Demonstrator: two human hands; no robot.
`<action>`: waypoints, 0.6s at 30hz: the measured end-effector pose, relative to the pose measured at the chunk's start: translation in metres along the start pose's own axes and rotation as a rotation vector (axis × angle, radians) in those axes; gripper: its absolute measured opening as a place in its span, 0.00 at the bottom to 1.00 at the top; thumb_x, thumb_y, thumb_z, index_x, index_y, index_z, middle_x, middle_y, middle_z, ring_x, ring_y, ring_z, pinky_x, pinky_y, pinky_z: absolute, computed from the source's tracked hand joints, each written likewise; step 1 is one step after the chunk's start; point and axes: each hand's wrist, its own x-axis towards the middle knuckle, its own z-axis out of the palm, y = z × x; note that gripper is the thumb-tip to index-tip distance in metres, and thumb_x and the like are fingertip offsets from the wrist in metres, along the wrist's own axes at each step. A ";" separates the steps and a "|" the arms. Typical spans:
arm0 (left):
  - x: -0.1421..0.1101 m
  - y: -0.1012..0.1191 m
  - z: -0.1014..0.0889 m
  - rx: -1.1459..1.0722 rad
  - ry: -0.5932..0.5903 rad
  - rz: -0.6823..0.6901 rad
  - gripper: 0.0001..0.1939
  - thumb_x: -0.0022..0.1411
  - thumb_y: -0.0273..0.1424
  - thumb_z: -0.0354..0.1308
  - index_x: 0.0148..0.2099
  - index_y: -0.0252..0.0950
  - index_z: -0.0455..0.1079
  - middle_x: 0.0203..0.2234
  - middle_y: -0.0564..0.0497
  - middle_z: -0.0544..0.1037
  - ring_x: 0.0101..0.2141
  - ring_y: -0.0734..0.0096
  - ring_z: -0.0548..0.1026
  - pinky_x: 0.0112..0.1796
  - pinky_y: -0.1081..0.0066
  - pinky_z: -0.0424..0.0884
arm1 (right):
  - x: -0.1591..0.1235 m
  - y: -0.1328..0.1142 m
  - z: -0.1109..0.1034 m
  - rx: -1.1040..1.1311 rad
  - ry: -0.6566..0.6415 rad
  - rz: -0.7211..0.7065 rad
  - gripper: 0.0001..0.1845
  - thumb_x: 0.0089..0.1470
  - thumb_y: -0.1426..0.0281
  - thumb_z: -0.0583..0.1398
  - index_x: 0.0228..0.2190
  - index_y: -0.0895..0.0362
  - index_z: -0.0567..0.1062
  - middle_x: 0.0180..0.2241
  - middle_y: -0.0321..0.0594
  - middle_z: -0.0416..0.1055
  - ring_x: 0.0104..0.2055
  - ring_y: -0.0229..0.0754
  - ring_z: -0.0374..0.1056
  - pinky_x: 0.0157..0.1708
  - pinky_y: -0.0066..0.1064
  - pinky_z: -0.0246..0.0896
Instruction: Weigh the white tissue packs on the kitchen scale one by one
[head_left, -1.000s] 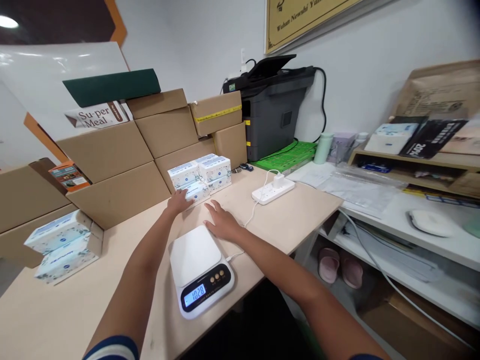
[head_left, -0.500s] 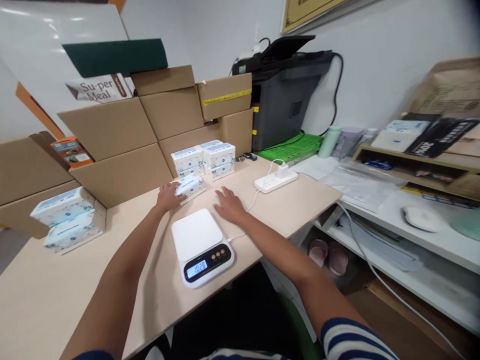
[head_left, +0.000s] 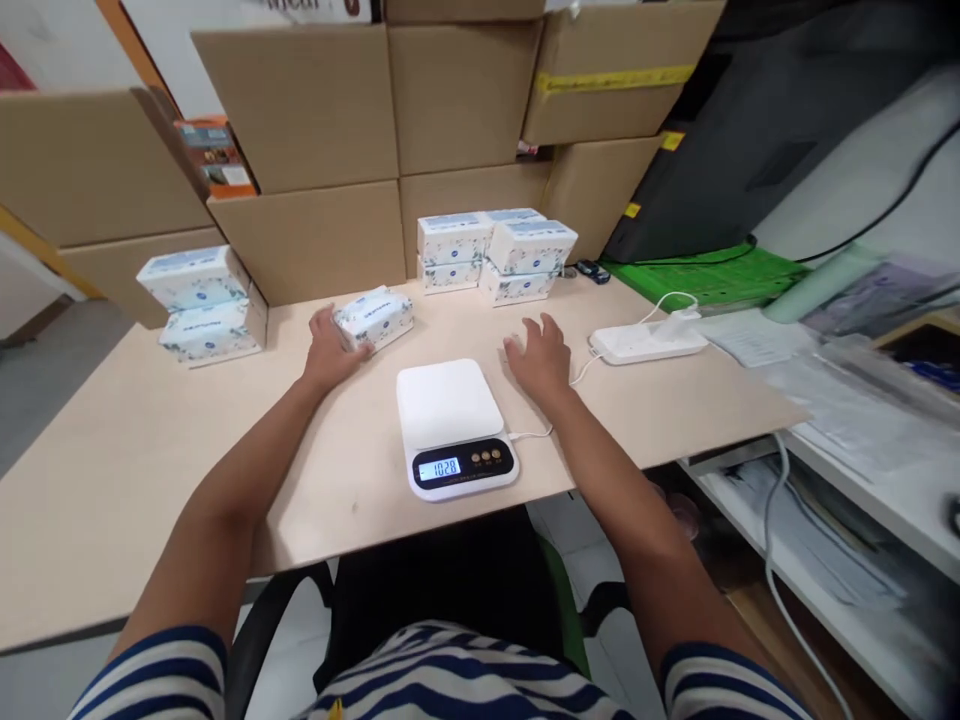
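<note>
My left hand (head_left: 328, 350) grips a white tissue pack (head_left: 375, 316) that rests tilted on the light wooden desk (head_left: 150, 450), left of the scale. A white digital kitchen scale (head_left: 455, 423) sits at the desk's front middle with a bare platform and a lit display. My right hand (head_left: 538, 357) lies flat on the desk just right of the scale, fingers spread, holding nothing. A stack of tissue packs (head_left: 495, 252) stands behind the scale. Two more stacked packs (head_left: 201, 302) sit at the far left.
Cardboard boxes (head_left: 315, 150) line the back of the desk. A white power strip (head_left: 646, 340) with a plugged charger lies right of my right hand, its cable running to the scale. A black printer (head_left: 750, 140) on a green crate (head_left: 705, 275) stands at the right, shelves beyond.
My left hand has pulled one tissue pack off the back stack toward the left front. The camera has tilted down and moved closer. My right hand stayed flat beside the scale.
</note>
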 end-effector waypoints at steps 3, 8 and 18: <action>0.009 -0.019 0.011 -0.269 -0.022 -0.063 0.81 0.50 0.45 0.82 0.87 0.38 0.29 0.82 0.26 0.47 0.83 0.37 0.53 0.81 0.44 0.53 | 0.004 0.008 0.004 0.011 0.063 -0.007 0.36 0.71 0.55 0.57 0.71 0.62 0.70 0.79 0.70 0.55 0.80 0.71 0.55 0.71 0.72 0.60; 0.017 -0.034 0.018 -0.406 -0.066 -0.091 0.89 0.45 0.48 0.86 0.87 0.40 0.23 0.81 0.24 0.53 0.83 0.35 0.51 0.81 0.39 0.47 | 0.003 0.010 0.007 0.008 0.135 -0.031 0.35 0.70 0.53 0.56 0.69 0.60 0.70 0.78 0.70 0.55 0.79 0.71 0.56 0.70 0.74 0.62; 0.034 -0.035 0.035 -0.542 0.045 -0.199 0.64 0.67 0.48 0.73 0.86 0.51 0.31 0.73 0.33 0.71 0.72 0.38 0.74 0.73 0.35 0.68 | 0.011 0.027 -0.007 0.116 0.251 -0.002 0.35 0.69 0.46 0.57 0.67 0.54 0.71 0.76 0.64 0.57 0.78 0.69 0.59 0.73 0.72 0.59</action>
